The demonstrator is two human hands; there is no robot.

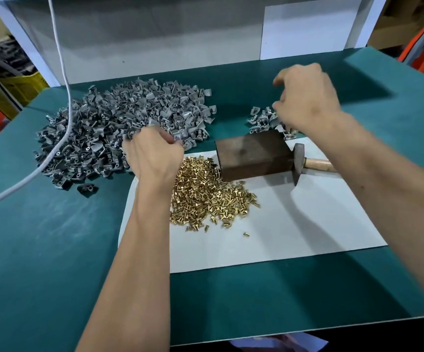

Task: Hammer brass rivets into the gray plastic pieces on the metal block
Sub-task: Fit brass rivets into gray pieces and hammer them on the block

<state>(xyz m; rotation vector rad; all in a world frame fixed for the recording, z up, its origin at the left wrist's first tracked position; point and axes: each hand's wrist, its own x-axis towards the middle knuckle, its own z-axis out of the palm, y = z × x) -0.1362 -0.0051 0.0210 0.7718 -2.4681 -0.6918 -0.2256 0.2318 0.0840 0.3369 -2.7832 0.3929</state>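
- Block [252, 154]: dark metal, lying on the far edge of the white sheet [294, 224], top face bare; taken as landmark below.
- Rivets [207, 193]: brass heap on the sheet, just in front and to the left of the block, touching its near left corner; one stray lying apart nearer the viewer.
- Gray pieces [119, 130]: big pile on the green bench [40, 250], left of and beyond the block.
- Small pile [263, 119]: a few more gray pieces just beyond the block's far right corner, partly hidden by the right hand.
- Hammer [298, 162]: lying on its side against the block's right end, head touching the block, wooden handle running off to the right under the right forearm.
- Left hand [152, 153]: left of the block, at the near edge of the big pile, fingers curled down into the pieces; gripping some, though hard to tell how many.
- Right hand [305, 97]: raised beyond the block above the small pile, blurred, fingers curled downward; cannot tell whether anything is held.
- Cable [64, 80]: white, hanging down across the big pile, trailing off the bench's left side, well apart from the block.
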